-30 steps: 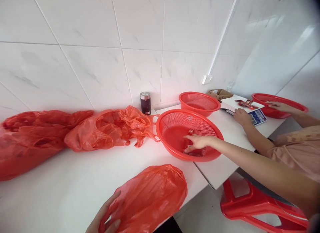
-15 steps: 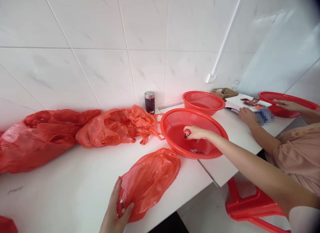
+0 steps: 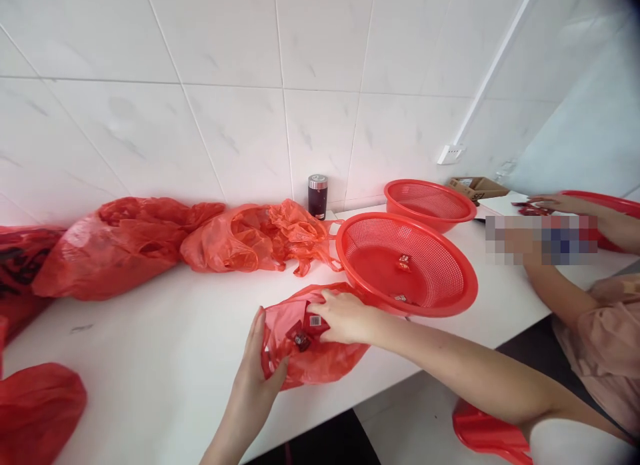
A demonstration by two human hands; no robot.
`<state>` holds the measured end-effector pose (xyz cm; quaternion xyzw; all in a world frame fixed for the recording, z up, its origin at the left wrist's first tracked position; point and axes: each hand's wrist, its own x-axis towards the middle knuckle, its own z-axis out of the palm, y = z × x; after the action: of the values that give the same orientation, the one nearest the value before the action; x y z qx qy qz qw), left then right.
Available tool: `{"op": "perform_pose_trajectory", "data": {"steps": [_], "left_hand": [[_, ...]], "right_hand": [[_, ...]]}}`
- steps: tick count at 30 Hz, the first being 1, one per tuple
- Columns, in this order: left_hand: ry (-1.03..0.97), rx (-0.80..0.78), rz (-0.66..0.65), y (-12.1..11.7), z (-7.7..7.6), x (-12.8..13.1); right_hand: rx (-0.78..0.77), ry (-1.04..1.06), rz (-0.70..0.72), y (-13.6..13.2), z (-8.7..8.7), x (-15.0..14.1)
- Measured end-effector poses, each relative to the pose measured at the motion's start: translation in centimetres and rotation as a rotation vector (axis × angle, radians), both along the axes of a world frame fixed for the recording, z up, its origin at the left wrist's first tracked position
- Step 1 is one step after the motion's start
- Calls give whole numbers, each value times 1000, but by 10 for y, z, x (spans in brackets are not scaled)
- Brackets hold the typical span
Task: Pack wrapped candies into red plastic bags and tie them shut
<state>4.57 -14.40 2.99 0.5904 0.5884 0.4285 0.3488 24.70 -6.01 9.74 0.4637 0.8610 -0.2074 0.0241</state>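
Note:
My left hand (image 3: 260, 368) grips the near-left rim of a red plastic bag (image 3: 325, 368), thumb inside, holding its mouth wide. Over that opening is my right hand (image 3: 345, 316), its curled fingers at a small red packet (image 3: 314, 320) with a white barcode patch. Just left of those fingertips, a dark red wrapped packet (image 3: 299, 338) shows within the bag's mouth; whether it is falling or resting I cannot tell. Behind my right hand stands a red perforated basket (image 3: 360, 235) with a couple of small packets (image 3: 404, 263) at its bottom.
Filled red bags (image 3: 135, 252) and a crumpled red bag (image 3: 250, 238) line the wall. A dark tumbler (image 3: 317, 198), a second red basket (image 3: 430, 192) and a cardboard box (image 3: 477, 186) stand farther back. At right, a co-worker's arms (image 3: 555, 278) reach over the table. A red stool (image 3: 485, 432) is below.
My right hand has moved left from the basket to the bag's mouth, bringing packets. My left hand still holds the bag's rim. The view has shifted left.

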Motion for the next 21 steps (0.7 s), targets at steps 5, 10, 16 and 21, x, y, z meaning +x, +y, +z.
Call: {"op": "perform_pose_trajectory", "data": {"steps": [5,10,16,21], "left_hand": [[83,31,-23,-3,11,-10],[49,47,-12,-8,10,-12],[-106,-150,93,-20,5,-12],[-103,-202,128,-23,2,-16]], "right_hand": [[125,273,-182,47,40,68],[36,-116,-518,97,32,158],[-250,-237,-569,89,-1,205],[-371,-242,-570,59,-8,183]]}}
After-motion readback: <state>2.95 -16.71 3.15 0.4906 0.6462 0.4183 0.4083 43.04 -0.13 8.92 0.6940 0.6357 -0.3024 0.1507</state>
